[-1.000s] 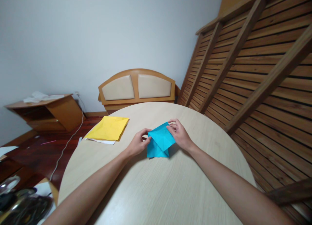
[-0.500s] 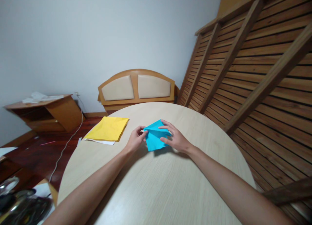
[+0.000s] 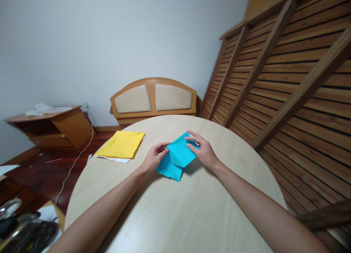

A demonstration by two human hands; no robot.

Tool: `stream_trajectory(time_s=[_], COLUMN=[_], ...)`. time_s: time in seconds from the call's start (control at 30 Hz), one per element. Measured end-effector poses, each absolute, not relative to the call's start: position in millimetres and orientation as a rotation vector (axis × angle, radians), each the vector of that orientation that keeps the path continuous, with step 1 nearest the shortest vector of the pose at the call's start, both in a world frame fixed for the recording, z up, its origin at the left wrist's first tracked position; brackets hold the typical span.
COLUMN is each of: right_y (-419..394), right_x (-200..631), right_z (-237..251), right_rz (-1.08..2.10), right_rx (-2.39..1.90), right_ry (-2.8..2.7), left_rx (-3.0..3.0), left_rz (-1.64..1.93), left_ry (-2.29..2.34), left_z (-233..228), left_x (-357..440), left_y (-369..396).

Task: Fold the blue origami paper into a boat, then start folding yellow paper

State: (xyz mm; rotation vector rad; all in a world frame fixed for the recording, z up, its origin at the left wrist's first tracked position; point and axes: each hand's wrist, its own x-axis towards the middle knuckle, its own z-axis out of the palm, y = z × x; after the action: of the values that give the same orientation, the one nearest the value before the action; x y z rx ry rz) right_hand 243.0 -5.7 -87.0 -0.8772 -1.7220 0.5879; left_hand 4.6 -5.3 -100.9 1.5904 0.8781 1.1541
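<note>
A creased sheet of blue paper [image 3: 181,153] is between my two hands, just over the middle of the round table [image 3: 175,209]. It is partly folded: one squarish layer lies over another that sticks out lower left. My left hand [image 3: 155,156] pinches its left edge, thumb on top and fingers behind. At the upper right, my right hand [image 3: 203,150] grips the paper between thumb and fingers. Some of the fingertips are hidden behind the blue layers. Left of my hands lies a stack of yellow paper [image 3: 120,144], with a white sheet [image 3: 113,159] showing under its near edge.
Beyond the table stands a headboard [image 3: 153,99] with two cream panels. A slatted wooden frame [image 3: 274,74] leans along the right. To the left are a low cabinet [image 3: 63,127] with papers on top and a cable [image 3: 71,169] on the floor.
The blue paper has turned and opened out, its lower layer now showing toward the lower left. My right hand has moved slightly right with its corner; my left hand has barely moved.
</note>
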Motion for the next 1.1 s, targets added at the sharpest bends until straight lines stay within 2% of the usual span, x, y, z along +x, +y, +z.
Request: stream_trajectory(time_s=[0.47, 0.67, 1.1], right_y=[5.1, 6.9, -1.0], right_x=[248.0, 247.0, 251.6], right_z=[-88.4, -97.4, -87.1], right_rz=[0.707, 0.851, 0.870], right_rx=[-0.877, -0.838, -0.953], right_ry=[-1.513, -1.576, -1.747], left_rx=[1.584, 1.635, 1.828], left_rz=[1.043, 1.081, 1.061], left_ry=[1.063, 1.100, 1.142], left_z=[-92.4, -89.4, -97.7], left_x=[9.2, 6.8, -0.4], left_y=[-11.1, -11.2, -3.6])
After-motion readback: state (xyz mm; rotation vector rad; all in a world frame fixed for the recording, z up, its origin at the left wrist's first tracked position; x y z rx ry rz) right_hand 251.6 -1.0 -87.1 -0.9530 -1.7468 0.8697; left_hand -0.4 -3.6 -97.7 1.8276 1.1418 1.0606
